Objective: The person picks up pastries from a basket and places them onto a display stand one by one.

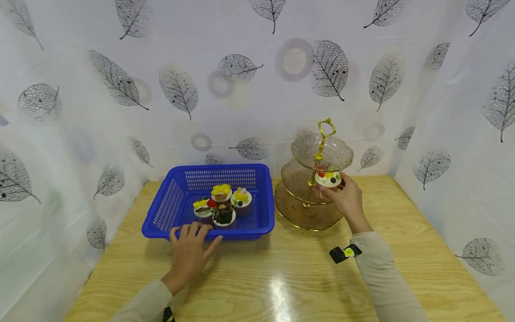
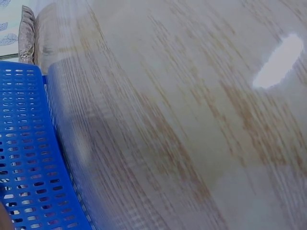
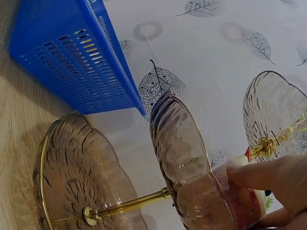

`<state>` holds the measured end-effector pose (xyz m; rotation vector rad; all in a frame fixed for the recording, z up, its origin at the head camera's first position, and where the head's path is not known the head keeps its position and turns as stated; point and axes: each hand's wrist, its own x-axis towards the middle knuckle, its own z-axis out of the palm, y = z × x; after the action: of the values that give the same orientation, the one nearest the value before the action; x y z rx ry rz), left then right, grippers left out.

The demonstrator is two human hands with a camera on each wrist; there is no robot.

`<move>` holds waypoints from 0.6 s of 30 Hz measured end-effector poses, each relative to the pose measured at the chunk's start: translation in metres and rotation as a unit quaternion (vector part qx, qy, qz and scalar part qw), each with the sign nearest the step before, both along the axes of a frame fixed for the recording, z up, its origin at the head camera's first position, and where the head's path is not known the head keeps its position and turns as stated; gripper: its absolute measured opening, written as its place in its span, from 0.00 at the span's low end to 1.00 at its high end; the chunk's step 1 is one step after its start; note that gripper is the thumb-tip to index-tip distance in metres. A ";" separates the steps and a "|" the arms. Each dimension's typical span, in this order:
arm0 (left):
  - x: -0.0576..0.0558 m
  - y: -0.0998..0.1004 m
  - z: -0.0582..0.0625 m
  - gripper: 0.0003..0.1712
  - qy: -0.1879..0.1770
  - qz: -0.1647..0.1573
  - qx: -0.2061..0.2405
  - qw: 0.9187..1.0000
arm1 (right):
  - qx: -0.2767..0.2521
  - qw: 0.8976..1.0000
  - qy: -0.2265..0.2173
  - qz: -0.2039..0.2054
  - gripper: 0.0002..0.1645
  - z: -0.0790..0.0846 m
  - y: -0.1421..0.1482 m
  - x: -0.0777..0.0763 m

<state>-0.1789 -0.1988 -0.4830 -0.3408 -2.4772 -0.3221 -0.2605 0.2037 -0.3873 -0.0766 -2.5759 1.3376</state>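
Note:
My right hand [image 1: 349,200] grips a dessert cup [image 1: 327,180] topped with white cream and fruit, at the middle tier of a three-tier glass cake stand [image 1: 307,217]. In the right wrist view, the thumb [image 3: 254,175] lies against the cup's side, and the cup sits over the middle plate [image 3: 180,143]. Fingers of my left hand [image 1: 189,252] rest over the front rim of a blue plastic basket [image 1: 161,233]. Inside the basket stand several dessert cups, among them one with yellow fruit [image 1: 221,192] and one with a dark topping [image 1: 223,216].
The stand's top plate [image 1: 338,154] and gold handle [image 1: 327,127] rise above the held cup. Basket and stand are side by side on a wooden table [image 1: 249,286]. Behind them hangs a white leaf-print curtain [image 1: 257,103].

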 end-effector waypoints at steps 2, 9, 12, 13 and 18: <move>0.000 0.000 0.001 0.24 -0.007 0.000 0.001 1.000 | 0.005 1.000 0.000 -0.001 0.44 0.000 0.001 0.000; 0.003 -0.002 0.011 0.23 -0.055 0.005 0.011 0.998 | 0.008 1.000 0.004 0.000 0.44 -0.001 0.001 0.000; 0.004 -0.003 0.015 0.23 -0.068 0.001 0.014 0.998 | 0.007 1.000 0.006 0.001 0.44 -0.002 0.001 -0.001; 0.004 -0.003 0.016 0.23 -0.069 0.000 0.014 0.998 | 0.008 1.000 0.006 0.001 0.44 -0.002 0.001 0.000; 0.004 -0.006 0.018 0.23 -0.064 -0.002 0.014 0.998 | 0.015 1.000 0.005 -0.002 0.45 0.001 0.002 0.004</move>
<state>-0.1744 -0.2046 -0.4651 -0.3232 -2.5946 -0.3910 -0.2569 0.2053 -0.3867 -0.0698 -2.5845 1.2933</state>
